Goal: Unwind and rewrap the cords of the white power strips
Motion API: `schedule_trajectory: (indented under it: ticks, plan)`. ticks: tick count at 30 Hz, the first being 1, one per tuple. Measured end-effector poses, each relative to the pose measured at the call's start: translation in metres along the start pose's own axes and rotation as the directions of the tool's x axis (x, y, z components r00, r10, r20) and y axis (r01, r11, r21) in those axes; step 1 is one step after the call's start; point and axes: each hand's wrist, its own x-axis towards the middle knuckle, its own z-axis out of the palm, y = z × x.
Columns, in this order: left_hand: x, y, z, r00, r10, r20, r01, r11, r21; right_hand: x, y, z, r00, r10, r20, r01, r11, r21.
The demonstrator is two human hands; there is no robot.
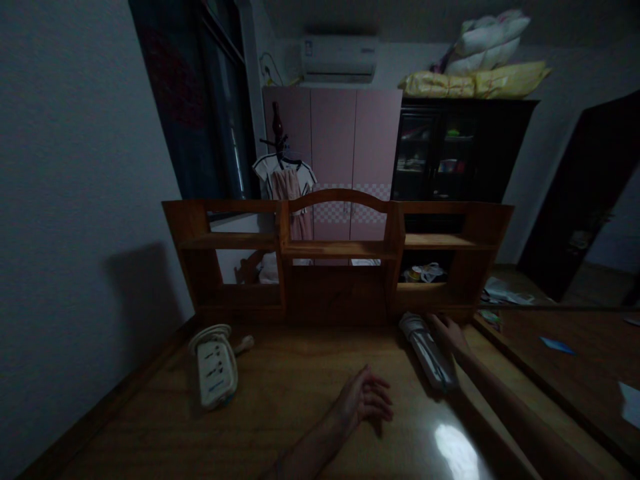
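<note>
My left hand [364,401] hovers over the middle of the wooden desk, palm facing right, its fingers apart and loosely bent around nothing. On the right, my right hand [449,335] is stretched forward beside the far end of a long, pale power strip [430,353] with its cord wound around it. The fingers of that hand look extended, and whether they touch the strip is hard to see in the dim light. A second, white power strip [216,373] lies at the left of the desk, its cord coiled behind it and its plug [246,344] to the right.
A wooden shelf unit [340,251] stands along the desk's back edge. To the left is a wall [90,200]. Another brown surface [565,373] with papers adjoins on the right. Behind are pink wardrobe doors [333,133] and a dark cabinet [465,147].
</note>
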Motion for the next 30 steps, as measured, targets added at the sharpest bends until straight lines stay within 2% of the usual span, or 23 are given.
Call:
schedule_trajectory:
  ticks: [5, 8, 10, 13, 15, 16, 18, 19, 21, 23, 24, 25, 26, 27, 28, 29, 30]
  plan:
    - [0.000, -0.001, 0.000, 1.000, 0.017, 0.007, -0.017, 1.000, 0.000, 0.004, -0.013, -0.005, 0.991, -0.133, -0.026, 0.132, 0.991, -0.013]
    - [-0.002, 0.001, 0.003, 1.000, -0.019, -0.006, 0.019, 1.000, 0.013, -0.009, -0.028, -0.009, 0.956, -0.293, -0.032, 0.293, 0.956, 0.006]
    - [-0.003, 0.001, 0.003, 1.000, -0.026, -0.005, 0.026, 1.000, 0.016, -0.028, -0.034, -0.007, 0.888, -0.456, 0.054, 0.454, 0.889, 0.053]
    - [-0.004, -0.002, 0.002, 0.999, 0.037, -0.038, -0.038, 0.999, -0.023, -0.066, -0.026, 0.007, 0.830, -0.504, 0.238, 0.512, 0.859, 0.035]
    - [-0.004, -0.003, 0.001, 0.997, 0.040, -0.065, -0.043, 0.998, -0.040, -0.090, -0.013, 0.021, 0.756, -0.547, 0.360, 0.573, 0.818, 0.040]
    - [-0.004, -0.002, 0.001, 0.997, 0.032, -0.077, -0.034, 0.999, -0.030, -0.100, -0.006, 0.028, 0.730, -0.553, 0.402, 0.576, 0.814, 0.073]
    - [-0.007, 0.007, 0.005, 0.997, 0.055, -0.056, -0.052, 0.997, 0.051, -0.115, 0.004, 0.039, 0.730, -0.513, 0.451, 0.509, 0.849, 0.140]
    - [-0.010, 0.015, 0.008, 0.995, 0.095, -0.035, -0.091, 0.990, 0.109, -0.120, 0.007, 0.042, 0.739, -0.491, 0.462, 0.468, 0.866, 0.173]
    - [-0.021, 0.041, 0.016, 0.970, 0.225, 0.089, -0.241, 0.937, 0.254, -0.126, 0.008, 0.042, 0.722, -0.487, 0.491, 0.436, 0.872, 0.222]
    - [-0.036, 0.077, 0.021, 0.900, 0.426, 0.088, -0.423, 0.811, 0.405, -0.127, 0.005, 0.038, 0.717, -0.489, 0.497, 0.441, 0.870, 0.222]
    - [-0.045, 0.096, 0.019, 0.838, 0.543, 0.046, -0.484, 0.703, 0.520, -0.127, 0.003, 0.035, 0.715, -0.493, 0.495, 0.451, 0.867, 0.212]
    - [-0.053, 0.115, 0.013, 0.755, 0.655, 0.000, -0.496, 0.573, 0.652, -0.127, 0.002, 0.033, 0.712, -0.499, 0.494, 0.465, 0.863, 0.201]
    - [-0.062, 0.134, 0.004, 0.657, 0.753, -0.043, -0.458, 0.444, 0.770, -0.126, 0.001, 0.032, 0.703, -0.507, 0.498, 0.481, 0.855, 0.192]
    - [-0.071, 0.150, -0.010, 0.533, 0.844, -0.066, -0.380, 0.308, 0.872, -0.125, 0.001, 0.032, 0.692, -0.518, 0.503, 0.498, 0.847, 0.186]
    - [-0.080, 0.164, -0.028, 0.397, 0.915, -0.070, -0.244, 0.179, 0.953, -0.124, 0.002, 0.032, 0.685, -0.527, 0.503, 0.515, 0.839, 0.178]
    - [-0.089, 0.176, -0.049, 0.285, 0.957, -0.061, -0.048, 0.078, 0.996, -0.124, 0.003, 0.034, 0.680, -0.536, 0.500, 0.531, 0.831, 0.168]
    - [-0.098, 0.184, -0.073, 0.186, 0.980, -0.074, 0.161, 0.044, 0.986, -0.124, 0.004, 0.035, 0.677, -0.544, 0.495, 0.546, 0.823, 0.156]
